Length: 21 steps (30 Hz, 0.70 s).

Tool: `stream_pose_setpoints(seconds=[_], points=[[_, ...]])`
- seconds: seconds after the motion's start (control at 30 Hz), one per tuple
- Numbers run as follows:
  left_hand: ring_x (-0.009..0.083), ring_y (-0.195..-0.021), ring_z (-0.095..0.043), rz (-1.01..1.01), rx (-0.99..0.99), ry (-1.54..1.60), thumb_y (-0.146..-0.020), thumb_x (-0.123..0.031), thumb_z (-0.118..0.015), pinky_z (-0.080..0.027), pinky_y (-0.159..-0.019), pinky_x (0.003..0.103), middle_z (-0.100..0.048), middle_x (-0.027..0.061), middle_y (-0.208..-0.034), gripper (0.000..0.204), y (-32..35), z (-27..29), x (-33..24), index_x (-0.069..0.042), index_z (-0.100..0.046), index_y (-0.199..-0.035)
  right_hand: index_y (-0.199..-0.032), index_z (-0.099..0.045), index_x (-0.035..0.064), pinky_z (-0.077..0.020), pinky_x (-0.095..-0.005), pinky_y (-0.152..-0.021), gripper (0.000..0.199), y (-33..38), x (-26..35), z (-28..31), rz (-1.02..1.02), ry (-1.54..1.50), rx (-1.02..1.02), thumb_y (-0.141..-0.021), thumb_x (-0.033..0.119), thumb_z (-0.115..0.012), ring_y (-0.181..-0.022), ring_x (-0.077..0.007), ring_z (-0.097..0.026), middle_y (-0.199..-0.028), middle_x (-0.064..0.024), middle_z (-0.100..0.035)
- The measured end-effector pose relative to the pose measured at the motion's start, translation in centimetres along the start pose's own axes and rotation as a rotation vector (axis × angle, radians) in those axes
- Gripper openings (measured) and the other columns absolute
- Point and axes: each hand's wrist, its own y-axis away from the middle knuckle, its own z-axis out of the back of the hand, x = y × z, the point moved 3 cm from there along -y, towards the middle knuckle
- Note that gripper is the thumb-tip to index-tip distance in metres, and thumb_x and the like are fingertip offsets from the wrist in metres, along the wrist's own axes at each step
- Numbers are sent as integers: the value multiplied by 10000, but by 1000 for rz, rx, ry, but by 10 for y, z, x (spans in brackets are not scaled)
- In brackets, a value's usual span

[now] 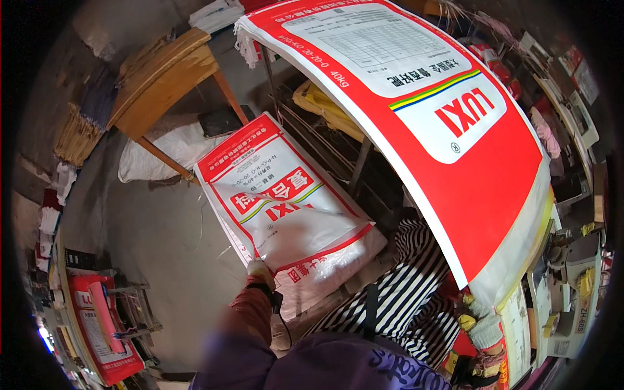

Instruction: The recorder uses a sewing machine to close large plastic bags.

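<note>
A stack of sacks [286, 208] lies on the floor [162, 247] left of centre, the left hand [261, 273] on its near edge. Right of it, a long sack [429, 110] drapes over the worktop [552, 286], the right hand [484, 328] at its near end. A wooden table [166, 78] stands behind the stack.

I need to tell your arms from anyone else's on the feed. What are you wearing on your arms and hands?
Both hands are in knitted work gloves: the left hand in a pale one, the right hand in a white one with yellow fingertips. The left forearm has a reddish-brown sleeve with a dark strap at the wrist. The right sleeve is hidden low at the frame edge. A black-and-white striped garment lies between them.
</note>
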Motion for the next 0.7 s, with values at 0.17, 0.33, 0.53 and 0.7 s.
stream_pose_setpoints(seconds=[0.17,0.33,0.53,0.7], points=[[256,-1074,-479,-125,124,-286,-731,-408,-501,-384,-908,300,-548,115,-1076,457,19,-11,0,-161,-517,-1116,-1080,-557,-28,-458,-248,-671,348,2,17,7,64,146,10,-737,20,-586,-828,-163,-572,-989,-121,-611],[251,-1008,-516,-158,107,-309,-726,-368,-526,-414,-855,302,-561,114,-1011,422,25,11,-3,-145,-529,-1084,-1029,-602,18,-455,-279,-694,306,5,21,18,136,322,-51,-727,73,-600,-794,-214,-586,-919,-130,-627],[244,-909,-570,-185,103,-308,-718,-308,-564,-458,-775,304,-582,112,-914,370,36,25,-4,-121,-547,-1037,-974,-627,31,-448,-276,-723,257,10,28,18,39,256,-46,-725,85,-598,-804,-212,-593,-868,-120,-639],[216,-1033,-516,-96,116,-134,-721,-381,-542,-406,-872,320,-557,69,-1065,484,19,15,-6,-165,-501,-1152,-957,-638,52,-452,-284,-719,216,25,22,15,41,-96,-162,-746,78,-601,-809,-183,-590,-852,-120,-639]])
